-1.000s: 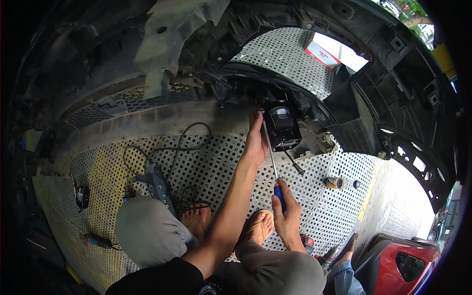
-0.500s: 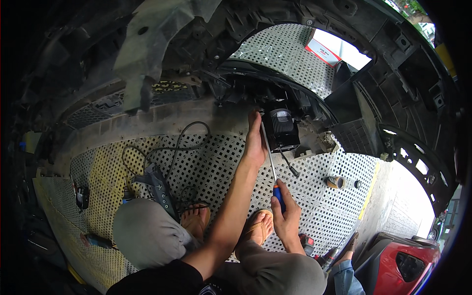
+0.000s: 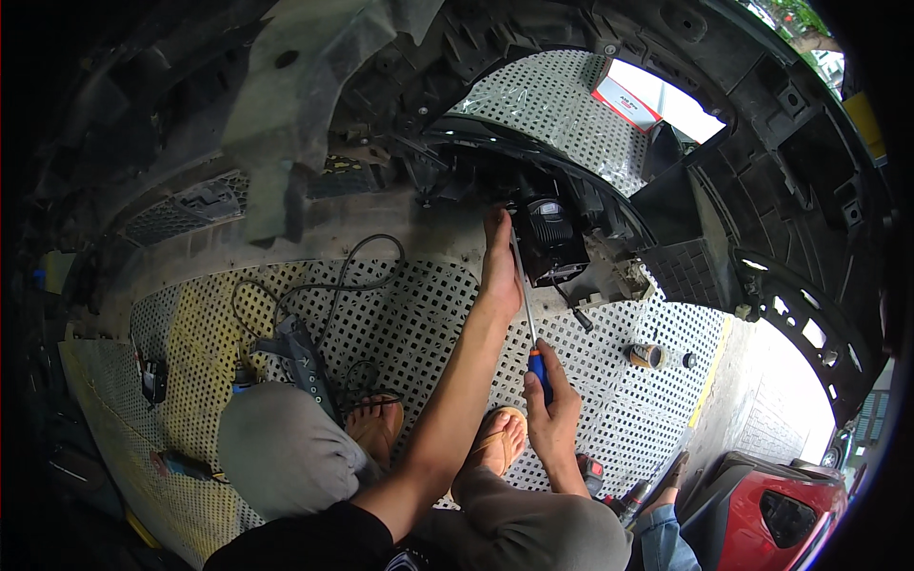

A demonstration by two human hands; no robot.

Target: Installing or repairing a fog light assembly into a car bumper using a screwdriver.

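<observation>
Head view puts the finned unit (image 3: 552,234) at two o'clock from our nearer left hand (image 3: 500,274), grip unclear, our right hand (image 3: 554,411) wrapped round the twelve-pointing screwdriver (image 3: 539,367).

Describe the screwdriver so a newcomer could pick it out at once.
Under the black plastic shell arching over the top, find the black ribbed unit, right of centre. Between that unit and the left hand, the screwdriver slants down to the right hand. Its bright metal shaft and blue-and-orange handle set it apart from the dark unit.
</observation>
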